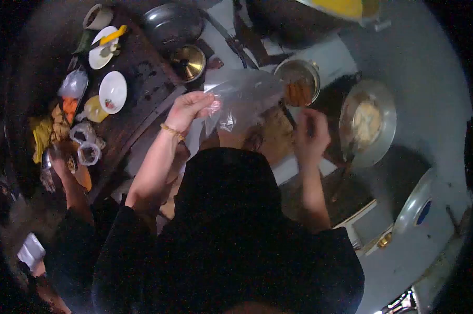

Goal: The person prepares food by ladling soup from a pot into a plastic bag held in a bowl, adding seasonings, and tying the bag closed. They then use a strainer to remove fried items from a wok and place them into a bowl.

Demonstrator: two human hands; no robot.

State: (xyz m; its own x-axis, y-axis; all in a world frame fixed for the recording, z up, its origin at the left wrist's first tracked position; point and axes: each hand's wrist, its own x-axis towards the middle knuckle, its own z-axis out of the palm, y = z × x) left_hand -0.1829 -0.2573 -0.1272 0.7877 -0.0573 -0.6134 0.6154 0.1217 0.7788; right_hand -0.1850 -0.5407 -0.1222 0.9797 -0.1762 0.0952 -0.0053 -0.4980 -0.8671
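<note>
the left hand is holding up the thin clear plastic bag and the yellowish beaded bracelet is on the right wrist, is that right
Not quite: the bracelet is on the wrong wrist. The head view shows the yellowish beaded bracelet on the left wrist. The rest stands: the left hand is holding up the thin clear plastic bag.

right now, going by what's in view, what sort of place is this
Most likely a kitchen, though the light is dim: a wide pan holds pale food, a dark pan lies farther off, and a white bowl sits at the left.
</note>
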